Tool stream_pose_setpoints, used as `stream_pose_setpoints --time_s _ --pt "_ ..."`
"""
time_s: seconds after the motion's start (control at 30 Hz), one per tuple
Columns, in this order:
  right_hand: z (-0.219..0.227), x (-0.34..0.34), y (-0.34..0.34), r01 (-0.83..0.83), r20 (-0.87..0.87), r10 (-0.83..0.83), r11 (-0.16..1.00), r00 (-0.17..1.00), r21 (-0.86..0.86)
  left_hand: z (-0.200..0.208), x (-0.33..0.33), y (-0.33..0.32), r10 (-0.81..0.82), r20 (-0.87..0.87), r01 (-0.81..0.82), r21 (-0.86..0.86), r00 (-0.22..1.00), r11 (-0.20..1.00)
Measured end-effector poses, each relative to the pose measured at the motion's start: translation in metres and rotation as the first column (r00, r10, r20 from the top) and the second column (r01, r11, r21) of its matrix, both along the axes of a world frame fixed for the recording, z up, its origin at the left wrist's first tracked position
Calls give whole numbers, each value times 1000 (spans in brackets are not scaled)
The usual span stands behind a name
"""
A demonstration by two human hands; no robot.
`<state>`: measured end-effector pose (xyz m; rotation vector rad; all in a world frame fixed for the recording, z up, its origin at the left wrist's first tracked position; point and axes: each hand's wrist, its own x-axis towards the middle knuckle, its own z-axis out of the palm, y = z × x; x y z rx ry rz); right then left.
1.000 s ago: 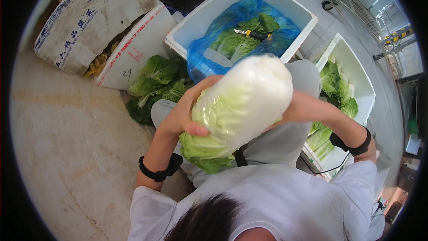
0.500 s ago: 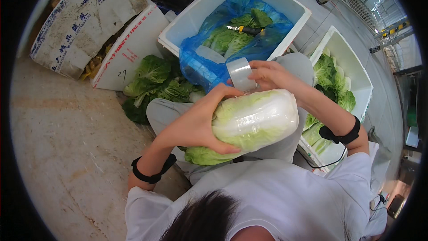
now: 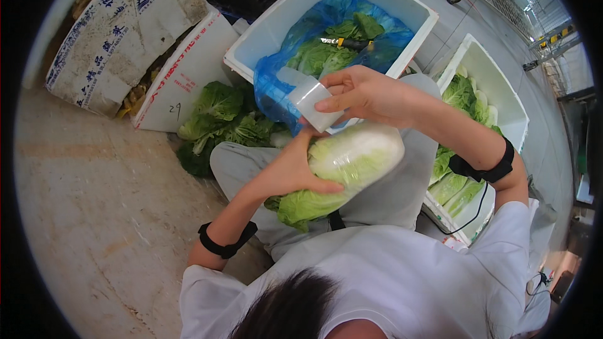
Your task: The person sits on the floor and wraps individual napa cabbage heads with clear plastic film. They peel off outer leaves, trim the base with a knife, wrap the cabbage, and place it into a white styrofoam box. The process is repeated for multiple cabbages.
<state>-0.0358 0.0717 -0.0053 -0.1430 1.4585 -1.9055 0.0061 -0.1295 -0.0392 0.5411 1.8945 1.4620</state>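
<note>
A napa cabbage (image 3: 359,158) lies tilted across my lap, its white base up to the right and its leafy end down to the left. Glossy clear film shows around its middle. My left hand (image 3: 290,168) grips it from the left, with the thumb over the near side and the other fingers hidden beyond it. Just above the cabbage, my right hand (image 3: 375,97) holds a wide roll of clear tape (image 3: 309,99) by its right end. Whether a strand runs from roll to cabbage is hard to make out.
Ahead, a white foam box (image 3: 424,28) lined with a blue bag (image 3: 271,88) holds cabbages and a yellow-black utility knife (image 3: 348,43). Another foam box (image 3: 519,113) of cabbages stands at right. Loose leaves (image 3: 217,113) lie left of my knee, beside a white carton (image 3: 182,69).
The tape roll and my right hand have swung left over the cabbage, towards my left hand. The cabbage has turned slightly, and its base sits a little further left.
</note>
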Motion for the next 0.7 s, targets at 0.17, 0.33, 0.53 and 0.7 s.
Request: stream_pose_setpoints --time_s 0.17,0.33,0.53,0.7 --pt "19 18 -14 60 -222 -58 998 973 2 -27 -22 -8 108 55 -110 36 993 993" --pt "43 46 -9 173 -306 -119 973 945 156 -27 -40 -20 223 22 -224 33 975 974" --pt "45 67 -6 273 -319 -232 957 919 92 -3 -37 -31 448 104 -460 251 888 852" --pt "38 64 4 319 -381 -174 877 908 360 3 -28 -34 412 300 -497 316 860 808"
